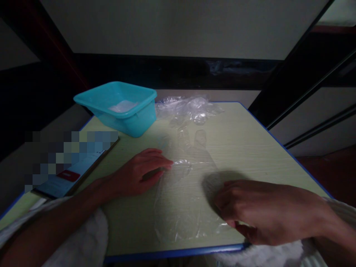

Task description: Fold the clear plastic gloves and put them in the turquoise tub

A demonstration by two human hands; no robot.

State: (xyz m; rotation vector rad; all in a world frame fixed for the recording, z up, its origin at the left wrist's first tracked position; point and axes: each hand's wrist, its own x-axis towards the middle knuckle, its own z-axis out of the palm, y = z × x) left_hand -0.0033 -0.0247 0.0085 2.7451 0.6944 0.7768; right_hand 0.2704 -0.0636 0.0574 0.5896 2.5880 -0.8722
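A clear disposable plastic glove [183,200] lies spread on the table, its finger shapes pointing away from me and its cuff towards the near edge. My left hand [139,172] reaches in from the left, fingers stretched out and thumb apart, its fingertips touching the glove near a raised fold. On the right, my right hand [250,211] is curled closed at the glove's lower right edge. Its fingertips are partly hidden beneath the hand, and the plastic runs up to them.
A turquoise plastic basket [139,120] with whitish material [124,106] inside stands at the back left. Beside it lies a crumpled heap of clear plastic [194,107]. A phone or tablet [80,163] with a lit screen rests at the left. Blue edging [178,253] borders the table.
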